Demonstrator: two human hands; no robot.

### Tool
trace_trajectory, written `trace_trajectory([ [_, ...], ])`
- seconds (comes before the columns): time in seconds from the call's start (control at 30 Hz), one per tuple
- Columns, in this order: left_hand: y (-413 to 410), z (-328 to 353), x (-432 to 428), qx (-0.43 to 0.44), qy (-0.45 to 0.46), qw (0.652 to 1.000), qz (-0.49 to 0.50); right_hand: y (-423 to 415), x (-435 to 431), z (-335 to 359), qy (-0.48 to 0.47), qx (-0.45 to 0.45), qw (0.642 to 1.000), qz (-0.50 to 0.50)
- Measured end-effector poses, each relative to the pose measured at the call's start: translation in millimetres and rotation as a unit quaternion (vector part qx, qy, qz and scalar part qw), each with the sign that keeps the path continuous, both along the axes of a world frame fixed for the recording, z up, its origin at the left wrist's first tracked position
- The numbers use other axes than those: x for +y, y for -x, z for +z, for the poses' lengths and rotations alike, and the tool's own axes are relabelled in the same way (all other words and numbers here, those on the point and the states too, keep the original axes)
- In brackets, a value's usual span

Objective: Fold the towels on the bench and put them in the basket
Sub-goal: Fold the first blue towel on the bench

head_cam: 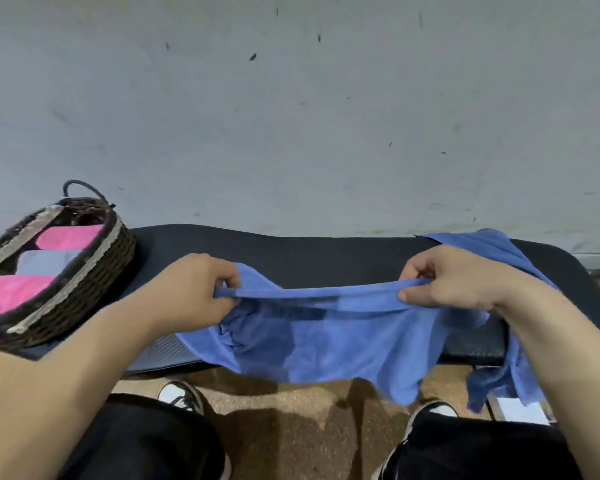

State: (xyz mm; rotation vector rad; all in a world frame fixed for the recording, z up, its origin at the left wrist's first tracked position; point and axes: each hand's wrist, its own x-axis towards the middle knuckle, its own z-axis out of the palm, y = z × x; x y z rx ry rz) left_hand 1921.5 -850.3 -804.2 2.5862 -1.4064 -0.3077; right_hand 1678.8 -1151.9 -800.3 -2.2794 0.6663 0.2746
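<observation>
A blue towel (326, 337) hangs stretched between my hands above the front edge of the black bench (312, 251). My left hand (191, 292) pinches its upper edge at the left, my right hand (458, 278) pinches the same edge at the right. The cloth sags below the bench edge toward the floor. More blue cloth (492, 247) lies on the bench behind my right hand and drapes off at the right; whether it is a second towel I cannot tell. A dark wicker basket (97, 268) stands on the bench's left end with folded pink and grey-blue towels inside.
A grey scuffed wall (291, 116) rises directly behind the bench. Below are a brown floor (284, 393), my dark trouser legs and black-and-white shoes (181, 396). A white object (520, 410) lies on the floor at the right under the hanging cloth.
</observation>
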Motion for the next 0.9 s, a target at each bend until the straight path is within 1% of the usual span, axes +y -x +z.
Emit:
trace_trajectory([
  [0.07, 9.0, 22.1, 8.5, 0.037, 0.004, 0.999, -0.030, 7.3, 2.6, 11.0, -0.007, -0.043, 0.999, -0.020],
  [0.17, 15.9, 43.7, 18.0, 0.151, 0.018, 0.987, -0.057, 12.7, 4.6, 16.3, 0.018, -0.086, 0.995, -0.042],
  [0.2, 15.2, 46.9, 18.7, 0.169, 0.021, 0.983, -0.062, 13.1, 3.6, 14.8, 0.031, -0.093, 0.994, -0.050],
  [0.27, 12.3, 50.6, 16.7, 0.167, 0.034, 0.984, -0.050, 13.3, 0.1, 12.1, 0.052, -0.105, 0.990, -0.082],
  [0.4, -8.3, 40.3, 14.3, 0.138, 0.060, 0.988, -0.027, 12.2, -12.7, 11.0, 0.097, -0.144, 0.970, -0.169],
  [0.5, -40.0, 21.8, 14.7, 0.122, 0.046, 0.991, -0.002, 0.1, -23.0, 0.7, 0.132, -0.123, 0.962, -0.205],
  [0.57, -63.2, 7.7, 11.3, 0.082, 0.031, 0.996, 0.018, -18.8, -26.6, -15.0, 0.147, -0.088, 0.964, -0.205],
  [0.63, -86.8, -4.2, 4.1, 0.025, -0.005, 0.999, 0.042, -43.0, -28.6, -33.9, 0.153, -0.061, 0.967, -0.194],
  [0.73, -124.6, -21.5, -11.0, -0.052, -0.065, 0.994, 0.076, -77.4, -35.5, -58.1, 0.174, -0.045, 0.966, -0.186],
  [0.77, -136.6, -27.4, -17.0, -0.070, -0.073, 0.991, 0.083, -88.3, -38.3, -65.1, 0.185, -0.047, 0.964, -0.187],
  [0.83, -156.9, -41.8, -29.0, -0.095, -0.058, 0.989, 0.097, -108.0, -42.4, -80.4, 0.225, -0.043, 0.954, -0.194],
  [0.9, -169.6, -58.3, -39.2, -0.126, -0.061, 0.984, 0.107, -124.1, -41.9, -94.1, 0.263, -0.012, 0.944, -0.198],
])
